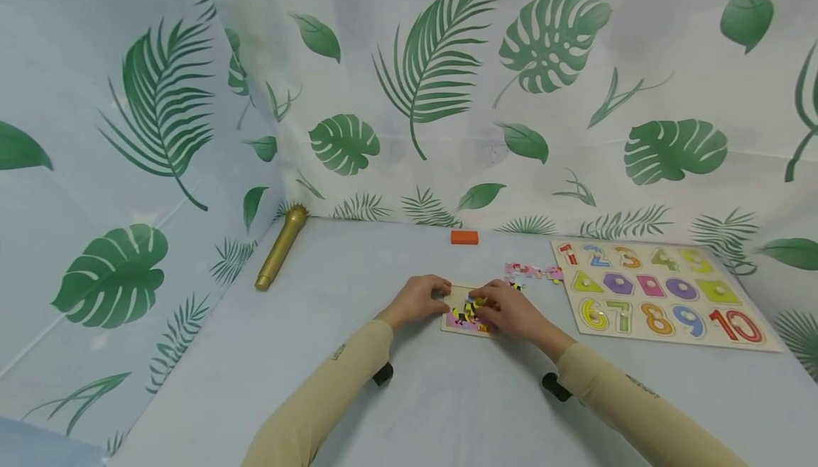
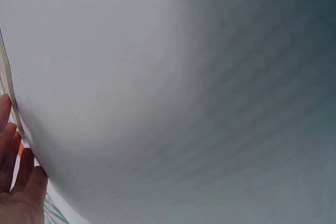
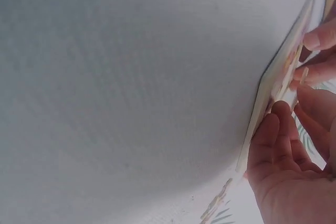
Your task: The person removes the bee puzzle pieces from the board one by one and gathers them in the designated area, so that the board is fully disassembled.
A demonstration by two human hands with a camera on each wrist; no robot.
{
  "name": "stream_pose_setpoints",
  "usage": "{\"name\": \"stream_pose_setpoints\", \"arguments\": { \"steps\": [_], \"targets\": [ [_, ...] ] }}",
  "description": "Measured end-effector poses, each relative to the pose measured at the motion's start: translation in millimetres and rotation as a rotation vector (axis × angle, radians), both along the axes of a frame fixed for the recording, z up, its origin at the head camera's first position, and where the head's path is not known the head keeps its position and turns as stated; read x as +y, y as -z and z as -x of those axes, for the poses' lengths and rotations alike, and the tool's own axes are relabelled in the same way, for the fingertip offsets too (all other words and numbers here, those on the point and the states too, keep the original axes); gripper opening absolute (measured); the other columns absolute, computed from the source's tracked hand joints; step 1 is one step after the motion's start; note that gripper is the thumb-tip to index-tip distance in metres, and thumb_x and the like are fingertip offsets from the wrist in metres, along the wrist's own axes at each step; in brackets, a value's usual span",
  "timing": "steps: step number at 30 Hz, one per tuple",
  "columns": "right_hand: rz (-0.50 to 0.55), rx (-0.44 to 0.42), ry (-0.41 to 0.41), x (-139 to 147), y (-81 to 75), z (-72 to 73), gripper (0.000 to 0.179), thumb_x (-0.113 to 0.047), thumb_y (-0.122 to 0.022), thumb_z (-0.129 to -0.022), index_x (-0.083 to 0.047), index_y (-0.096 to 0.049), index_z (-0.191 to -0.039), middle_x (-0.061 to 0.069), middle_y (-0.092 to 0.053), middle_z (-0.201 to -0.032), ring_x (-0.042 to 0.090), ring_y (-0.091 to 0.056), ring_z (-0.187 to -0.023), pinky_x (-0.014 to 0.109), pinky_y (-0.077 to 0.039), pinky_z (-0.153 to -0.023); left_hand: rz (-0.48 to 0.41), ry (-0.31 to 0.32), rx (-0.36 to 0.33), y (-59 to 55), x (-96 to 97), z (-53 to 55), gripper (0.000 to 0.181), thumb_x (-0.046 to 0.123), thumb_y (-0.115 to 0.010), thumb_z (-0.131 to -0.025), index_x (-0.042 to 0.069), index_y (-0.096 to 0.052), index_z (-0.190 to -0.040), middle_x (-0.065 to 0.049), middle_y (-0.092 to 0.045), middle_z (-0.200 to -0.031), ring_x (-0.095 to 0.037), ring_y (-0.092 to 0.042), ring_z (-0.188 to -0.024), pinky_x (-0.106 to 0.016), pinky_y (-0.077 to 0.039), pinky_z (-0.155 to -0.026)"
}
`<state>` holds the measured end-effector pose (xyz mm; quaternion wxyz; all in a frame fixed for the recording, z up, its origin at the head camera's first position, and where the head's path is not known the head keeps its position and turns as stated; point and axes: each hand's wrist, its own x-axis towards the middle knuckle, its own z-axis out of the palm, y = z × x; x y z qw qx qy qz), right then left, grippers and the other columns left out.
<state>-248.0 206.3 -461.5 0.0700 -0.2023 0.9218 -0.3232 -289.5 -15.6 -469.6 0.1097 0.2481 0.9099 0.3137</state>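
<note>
A small wooden puzzle board (image 1: 459, 294) with a light frame lies on the table, partly filled with a yellow, black and pink picture. My left hand (image 1: 417, 299) holds the board at its left edge, thumb and forefinger curved over the frame. Over the board's right half is my right hand (image 1: 516, 312), pinching a small puzzle piece (image 3: 304, 75) between thumb and fingers. Those fingers cover part of the picture. In the left wrist view only the fingertips of the left hand (image 2: 23, 182) show, beside the board's edge.
Loose jigsaw pieces (image 1: 533, 272) lie just beyond the right hand. Farther right is a large number-and-shape board (image 1: 639, 315). An orange block (image 1: 464, 238) sits near the back wall, and a gold cylindrical object (image 1: 281, 250) lies at the back left.
</note>
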Motion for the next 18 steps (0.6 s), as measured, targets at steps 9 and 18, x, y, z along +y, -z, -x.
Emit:
{"name": "stream_pose_setpoints", "arguments": {
  "steps": [9, 18],
  "targets": [
    [0.027, 0.054, 0.074, 24.0, -5.2, 1.2, 0.032, -0.013, -0.062, -0.096, -0.007, -0.064, -0.126, 0.010, -0.061, -0.119, 0.023, -0.059, -0.098, 0.042, -0.053, -0.085, -0.010, -0.008, -0.016, 0.9, 1.2, 0.6, 0.033, 0.016, -0.075, -0.087, 0.005, -0.069, -0.117, -0.003, -0.062, -0.132, -0.019, -0.052, -0.128, -0.032, -0.038, -0.110],
    [-0.023, 0.126, 0.194, 86.5, -12.0, 4.3, 0.035, -0.014, -0.064, -0.095, -0.002, -0.062, -0.128, 0.021, -0.059, -0.123, 0.034, -0.060, -0.101, 0.044, -0.053, -0.080, -0.018, -0.020, -0.013, 3.2, 0.6, -0.1, 0.033, 0.016, -0.076, -0.087, 0.005, -0.069, -0.117, -0.003, -0.062, -0.131, -0.019, -0.052, -0.127, -0.032, -0.039, -0.109]
  ]
}}
